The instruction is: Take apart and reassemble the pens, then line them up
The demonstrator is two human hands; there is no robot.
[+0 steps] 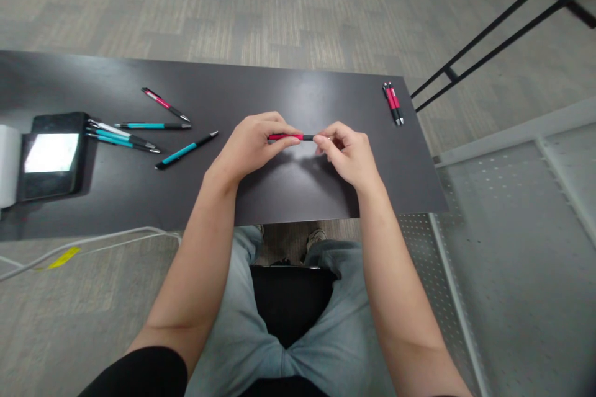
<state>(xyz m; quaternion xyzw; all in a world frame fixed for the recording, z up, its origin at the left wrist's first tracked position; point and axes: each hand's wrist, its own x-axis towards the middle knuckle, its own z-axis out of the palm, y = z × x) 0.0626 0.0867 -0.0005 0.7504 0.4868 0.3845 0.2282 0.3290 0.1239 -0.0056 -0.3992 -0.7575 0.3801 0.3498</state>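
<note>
The smooth, dark, faintly glossy tabletop (298,195) is running out of view at its left end. Between its far and near edges, the left hand (254,144) is pinching a slim, straight pen (305,137) by the red barrel, grip barely parted. The right hand (350,154) is pinching the black end just as narrowly, making the tip hard to see.

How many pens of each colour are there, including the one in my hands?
Red pens: 4
Blue pens: 4
White pen: 1
Total: 9, though some on the left overlap, so the blue count is my best reading.
</note>
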